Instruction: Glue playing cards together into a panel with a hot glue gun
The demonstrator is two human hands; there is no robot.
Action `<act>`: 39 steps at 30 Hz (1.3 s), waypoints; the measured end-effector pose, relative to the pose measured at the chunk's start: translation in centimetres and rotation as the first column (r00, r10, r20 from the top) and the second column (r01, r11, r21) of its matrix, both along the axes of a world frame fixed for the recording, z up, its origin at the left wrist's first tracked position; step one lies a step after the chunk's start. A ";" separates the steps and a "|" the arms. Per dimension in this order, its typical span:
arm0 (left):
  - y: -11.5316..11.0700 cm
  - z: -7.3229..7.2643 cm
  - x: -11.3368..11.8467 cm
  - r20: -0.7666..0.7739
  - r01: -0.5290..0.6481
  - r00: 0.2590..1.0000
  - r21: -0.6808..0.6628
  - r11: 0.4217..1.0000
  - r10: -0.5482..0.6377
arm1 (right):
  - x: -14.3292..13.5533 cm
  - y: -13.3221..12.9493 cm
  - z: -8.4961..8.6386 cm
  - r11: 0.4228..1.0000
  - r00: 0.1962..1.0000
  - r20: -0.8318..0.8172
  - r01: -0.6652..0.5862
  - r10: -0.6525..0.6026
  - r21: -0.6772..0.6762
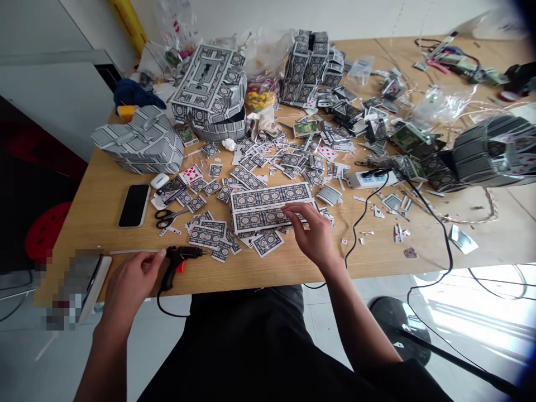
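My left hand (136,278) is by the back end of a black hot glue gun (176,261) with a red trigger, lying on its side. Its fingers are loosely bent and apart, the fingertips close to the gun's white glue stick (132,251); contact is unclear. My right hand (312,231) bends over the right part of a flat panel of joined playing cards (268,204), patterned backs up. Thumb and forefinger come together near the seam between its two rows. Loose cards (209,234) lie under and beside the panel.
Scissors (167,218), a phone (134,205) and an earbud case (159,180) lie left. Card-built models (209,84) stand behind scattered cut cards. A power strip (372,178) with black cords sits right; one cord hangs over the front edge.
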State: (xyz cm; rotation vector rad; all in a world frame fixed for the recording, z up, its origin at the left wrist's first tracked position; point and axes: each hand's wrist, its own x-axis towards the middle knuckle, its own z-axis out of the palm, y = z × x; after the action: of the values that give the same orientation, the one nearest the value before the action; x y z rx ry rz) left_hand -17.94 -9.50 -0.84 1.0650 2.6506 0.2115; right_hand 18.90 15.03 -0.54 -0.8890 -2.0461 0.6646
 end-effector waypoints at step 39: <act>1.1 0.1 2.3 0.460 -0.061 0.884 -0.058 0.996 0.081 | 3.1 0.6 -4.1 0.996 0.935 0.350 0.026 -0.053 0.083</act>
State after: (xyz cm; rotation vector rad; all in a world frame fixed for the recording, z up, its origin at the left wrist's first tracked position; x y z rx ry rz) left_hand -15.59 -8.44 -0.71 0.7837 2.2502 0.3719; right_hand 21.98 15.67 -4.62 -1.0614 -2.3452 0.4218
